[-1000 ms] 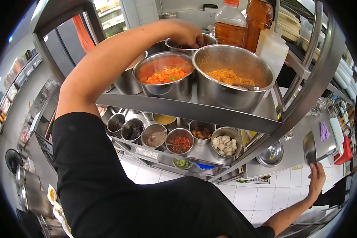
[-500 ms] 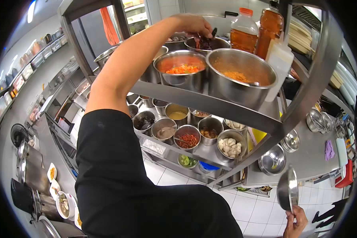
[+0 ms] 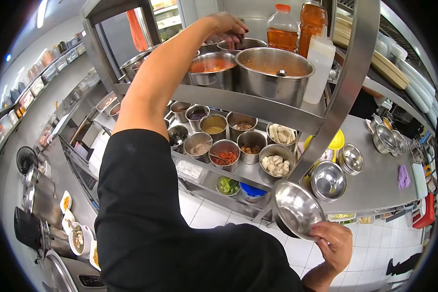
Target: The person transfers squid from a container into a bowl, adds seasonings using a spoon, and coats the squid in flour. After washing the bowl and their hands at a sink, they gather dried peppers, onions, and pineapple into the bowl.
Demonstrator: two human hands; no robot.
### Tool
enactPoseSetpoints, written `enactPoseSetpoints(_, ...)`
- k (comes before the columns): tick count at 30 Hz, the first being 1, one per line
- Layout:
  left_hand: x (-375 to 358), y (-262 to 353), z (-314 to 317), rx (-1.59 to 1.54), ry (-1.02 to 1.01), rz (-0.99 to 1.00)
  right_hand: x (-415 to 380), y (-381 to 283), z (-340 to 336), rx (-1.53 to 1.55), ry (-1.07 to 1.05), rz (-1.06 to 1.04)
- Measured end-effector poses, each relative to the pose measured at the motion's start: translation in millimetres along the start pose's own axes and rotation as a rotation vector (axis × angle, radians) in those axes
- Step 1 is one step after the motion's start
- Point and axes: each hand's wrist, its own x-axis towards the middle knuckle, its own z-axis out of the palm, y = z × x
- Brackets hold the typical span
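Note:
My left hand reaches over a steel pot at the back of the upper shelf, its fingers closed on dark red dried pieces. In front of that pot stand a pot with orange-red contents and a larger pot with a reddish-brown, oily inside. At the lower right my right hand grips the rim of an empty steel bowl, which tilts with its inside showing.
Several small pots, one with red chopped chili and one with white pieces, fill the lower shelf. Oil bottles and a squeeze bottle stand on top. Steel bowls sit on the right counter. A person's leg shows far right.
My right hand has brought the bowl up and left, turning its inside into view. My left hand has shifted slightly left and up from the back pot. The view has shifted too.

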Motion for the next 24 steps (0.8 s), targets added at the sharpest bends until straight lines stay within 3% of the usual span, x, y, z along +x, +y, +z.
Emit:
enactPoseSetpoints(4, 1.0, 1.3, 0.8, 0.029, 0.065, 0.065, 9.4, 3.0, 10.6, 0.004, -0.05, 0.012)
enactPoseSetpoints(14, -0.9, -6.1, 6.3, -0.133, 0.09, -0.011, 42.1, 3.7, 35.0, 0.025, -0.124, -0.054)
enactPoseSetpoints(24, 13.9, -12.8, -0.8, -0.139, 0.016, 0.07, 52.4, -2.6, 41.0, 0.015, -0.15, 0.009)
